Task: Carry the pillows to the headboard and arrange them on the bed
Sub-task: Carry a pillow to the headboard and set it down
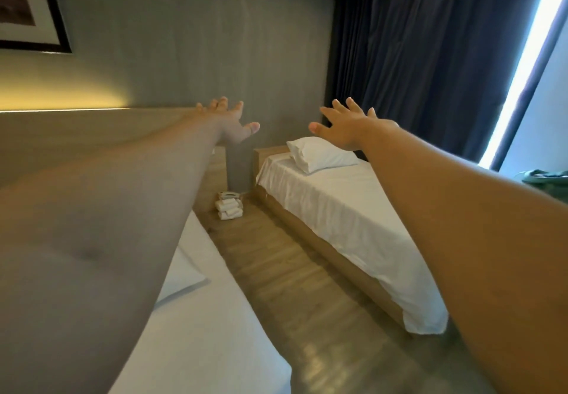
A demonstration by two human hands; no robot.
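Note:
Both my arms stretch forward at chest height. My left hand (230, 123) and my right hand (349, 127) are open with fingers spread, holding nothing. A white pillow (319, 154) lies at the head of the far bed (353, 224), just below and beyond my right hand, apart from it. A second white pillow (181, 273) lies on the near bed (209, 338) at the lower left, partly hidden under my left forearm. The wooden headboard (92, 135) runs along the grey wall on the left.
A wood-floor aisle (276, 270) runs between the two beds. A stack of folded white towels (229, 205) sits on the floor by the nightstand (219, 172). Dark curtains (430, 55) hang at the right, with a bright window strip (528, 64). A framed picture (27, 6) hangs upper left.

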